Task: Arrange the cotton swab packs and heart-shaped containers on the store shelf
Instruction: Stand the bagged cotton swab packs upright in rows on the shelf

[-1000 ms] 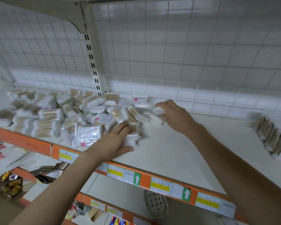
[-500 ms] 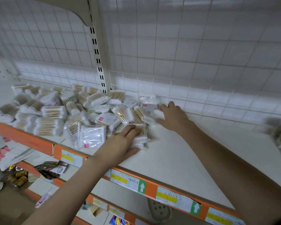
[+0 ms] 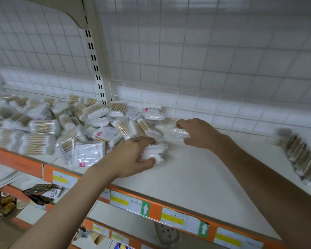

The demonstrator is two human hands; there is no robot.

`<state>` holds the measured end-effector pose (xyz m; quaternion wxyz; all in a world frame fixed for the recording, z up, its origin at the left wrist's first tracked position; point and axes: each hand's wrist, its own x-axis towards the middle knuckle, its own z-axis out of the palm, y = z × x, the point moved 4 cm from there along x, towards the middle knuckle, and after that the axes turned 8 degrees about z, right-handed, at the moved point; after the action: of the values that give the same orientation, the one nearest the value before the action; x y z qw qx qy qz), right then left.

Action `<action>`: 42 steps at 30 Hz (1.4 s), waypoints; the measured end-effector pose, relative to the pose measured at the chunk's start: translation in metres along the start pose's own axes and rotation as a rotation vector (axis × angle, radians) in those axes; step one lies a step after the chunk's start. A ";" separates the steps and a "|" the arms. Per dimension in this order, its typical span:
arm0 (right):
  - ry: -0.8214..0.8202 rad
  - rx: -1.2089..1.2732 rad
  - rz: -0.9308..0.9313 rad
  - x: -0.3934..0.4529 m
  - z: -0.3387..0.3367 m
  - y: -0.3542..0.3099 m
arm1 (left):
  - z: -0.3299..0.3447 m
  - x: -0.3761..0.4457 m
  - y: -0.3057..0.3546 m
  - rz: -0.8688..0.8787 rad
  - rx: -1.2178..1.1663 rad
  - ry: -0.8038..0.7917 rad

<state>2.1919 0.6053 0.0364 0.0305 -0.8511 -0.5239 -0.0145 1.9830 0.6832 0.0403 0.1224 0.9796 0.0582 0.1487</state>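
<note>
Cotton swab packs (image 3: 43,130), shiny plastic over wooden sticks, lie heaped on the white shelf (image 3: 196,177), where the left hand (image 3: 131,159) grips one pack (image 3: 153,151) and the right hand (image 3: 199,133) pinches another (image 3: 180,132).

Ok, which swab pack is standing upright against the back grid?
The red-labelled pack behind the pile's right end, beyond the right hand; the others lie flat or heaped.
</note>
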 end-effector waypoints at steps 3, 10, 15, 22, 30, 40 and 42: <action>-0.139 0.186 0.051 -0.026 -0.024 0.018 | -0.007 0.018 0.011 -0.058 -0.162 -0.035; -0.421 0.168 0.135 -0.067 -0.055 0.065 | 0.013 0.063 0.048 -0.083 -0.428 -0.168; -0.413 0.177 0.108 -0.087 -0.050 0.077 | 0.033 0.090 0.066 0.003 -0.192 -0.206; -0.349 0.210 0.148 -0.106 -0.020 0.065 | 0.045 0.090 0.060 -0.007 -0.037 -0.328; -0.255 0.148 0.079 -0.120 -0.022 0.055 | 0.044 0.096 0.065 0.019 0.089 -0.363; -0.150 0.227 0.143 -0.143 -0.061 0.097 | 0.039 0.120 0.104 0.132 0.032 -0.257; -0.193 0.255 0.205 -0.154 -0.073 0.115 | 0.038 0.128 0.119 0.164 0.013 -0.238</action>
<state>2.2258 0.4110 0.0967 0.0890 -0.8867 -0.4326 0.1367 2.1251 0.5798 0.0708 0.1094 0.9925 -0.0357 0.0408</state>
